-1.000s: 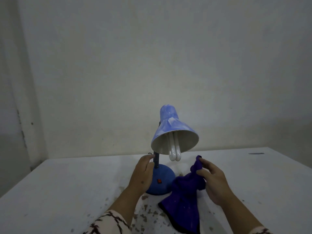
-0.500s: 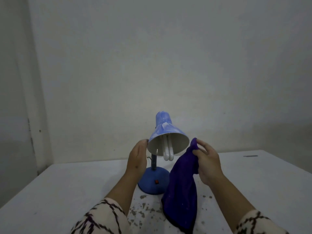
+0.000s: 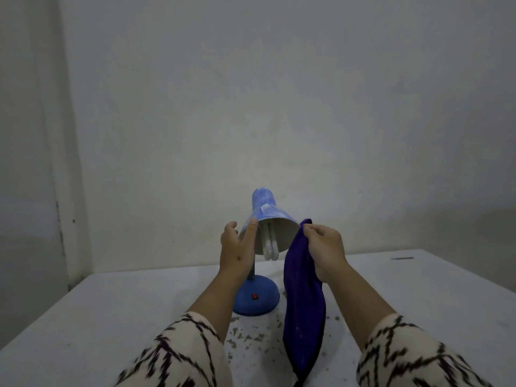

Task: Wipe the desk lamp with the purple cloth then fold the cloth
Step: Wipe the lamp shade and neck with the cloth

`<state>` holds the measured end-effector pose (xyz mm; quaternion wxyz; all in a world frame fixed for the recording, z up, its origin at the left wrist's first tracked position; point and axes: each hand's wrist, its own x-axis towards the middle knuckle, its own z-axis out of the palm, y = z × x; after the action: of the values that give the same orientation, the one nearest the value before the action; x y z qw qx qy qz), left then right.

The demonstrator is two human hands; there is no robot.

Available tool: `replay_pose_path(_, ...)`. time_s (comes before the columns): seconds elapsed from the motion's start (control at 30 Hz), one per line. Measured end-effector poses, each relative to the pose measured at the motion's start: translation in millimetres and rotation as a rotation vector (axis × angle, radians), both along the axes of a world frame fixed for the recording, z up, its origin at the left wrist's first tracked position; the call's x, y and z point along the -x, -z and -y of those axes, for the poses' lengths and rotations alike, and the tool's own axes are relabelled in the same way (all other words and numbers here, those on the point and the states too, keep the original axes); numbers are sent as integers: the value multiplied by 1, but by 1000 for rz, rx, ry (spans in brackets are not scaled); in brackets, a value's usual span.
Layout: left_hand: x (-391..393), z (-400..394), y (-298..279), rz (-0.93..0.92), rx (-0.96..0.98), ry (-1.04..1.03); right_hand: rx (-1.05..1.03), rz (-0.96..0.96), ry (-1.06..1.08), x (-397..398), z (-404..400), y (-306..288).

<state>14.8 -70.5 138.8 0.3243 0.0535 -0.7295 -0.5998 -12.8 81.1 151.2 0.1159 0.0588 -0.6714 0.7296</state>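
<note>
A blue desk lamp with a marbled cone shade [image 3: 266, 216] stands on the white speckled table [image 3: 111, 317]. The left hand [image 3: 237, 247] cups the shade's rim with relaxed fingers; the right hand [image 3: 325, 247] pinches a hanging purple cloth [image 3: 303, 311] beside the shade

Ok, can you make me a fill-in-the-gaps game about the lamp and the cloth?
1. The right hand pinches the top of the ____ cloth, which hangs down.
2. The left hand touches the rim of the lamp's ____.
3. The desk lamp has a round blue base with a small ____ switch.

Missing words: purple; shade; red
</note>
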Motion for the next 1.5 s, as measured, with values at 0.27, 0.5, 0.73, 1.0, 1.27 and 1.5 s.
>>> replay_pose_path(0.27, -1, -5, -4, 44, -8, -66, 0, 43, 60, -5, 5, -12)
replay_pose_path(0.5, 0, -1, 2, 8, -28, -82, -14, 57, 50, -3, 7, -7)
replay_pose_path(0.73, -4, 1, 14, 15, -121, 22, 24, 61, -7, -5, 5, 8)
replay_pose_path(1.0, -13, 0, 27, -46, -182, 176, 69, 49, -60, -10, 1, 25)
replay_pose_path(1.27, -11, 4, 45, -43, -202, 227, 91, 37, -103, -15, -3, 42)
replay_pose_path(1.5, -12, 2, 50, -55, -187, 221, 85, 36, -102, -18, -7, 54)
